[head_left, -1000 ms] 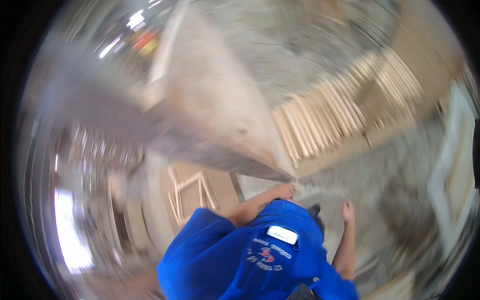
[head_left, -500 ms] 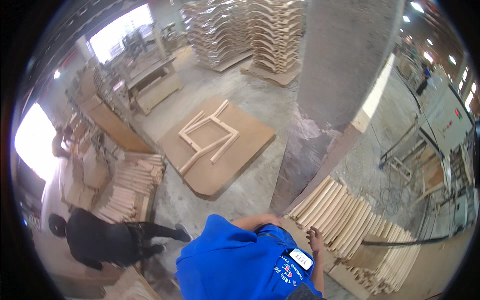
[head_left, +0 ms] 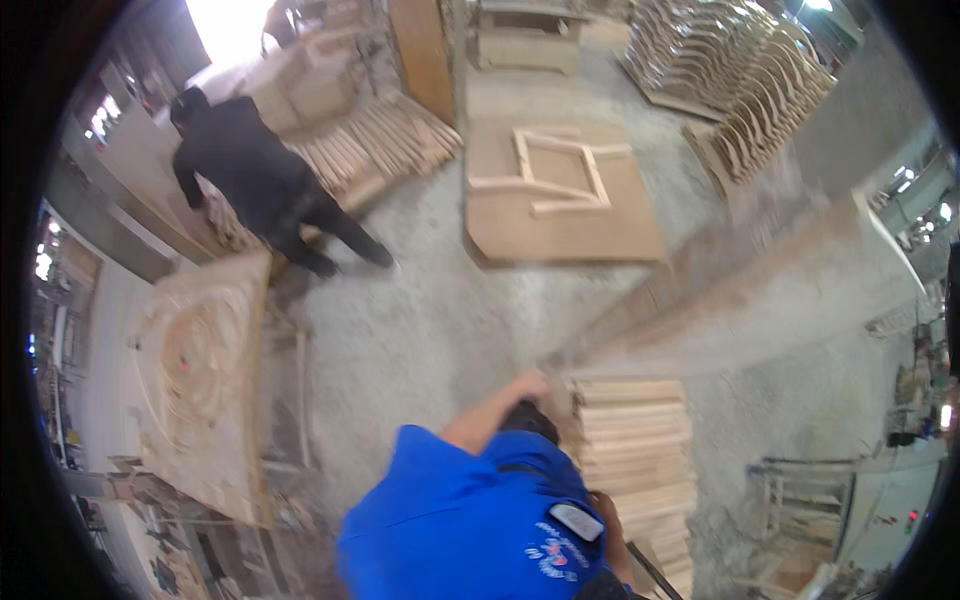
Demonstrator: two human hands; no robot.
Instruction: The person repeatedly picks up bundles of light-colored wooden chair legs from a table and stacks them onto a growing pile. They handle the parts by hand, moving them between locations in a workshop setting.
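My left arm reaches forward from a blue shirt. Its hand (head_left: 532, 384) is blurred beside the foot of the pillar, close to the near-left end of a stack of pale wooden pieces (head_left: 635, 440). My right hand (head_left: 606, 508) hangs low at my side, by the left edge of that stack, partly covered by my body. Motion smear hides the fingers of both hands, and nothing held can be made out. On a brown board (head_left: 560, 235) lying on the floor ahead rests a light wooden frame (head_left: 592, 180) made of several joined bars.
A broad grey pillar (head_left: 760, 290) rises at the right front. Left ahead, a person in black (head_left: 250, 170) bends beside piled wooden bars (head_left: 385, 140). A dusty panelled table (head_left: 200, 360) stands left. Stacked curved wooden parts (head_left: 770, 110) stand far right; a control cabinet (head_left: 895, 510) is at right.
My view has swung to the left, so the frame and board sit farther right and up. My right hand has dropped from its raised, spread-fingered pose to my side.
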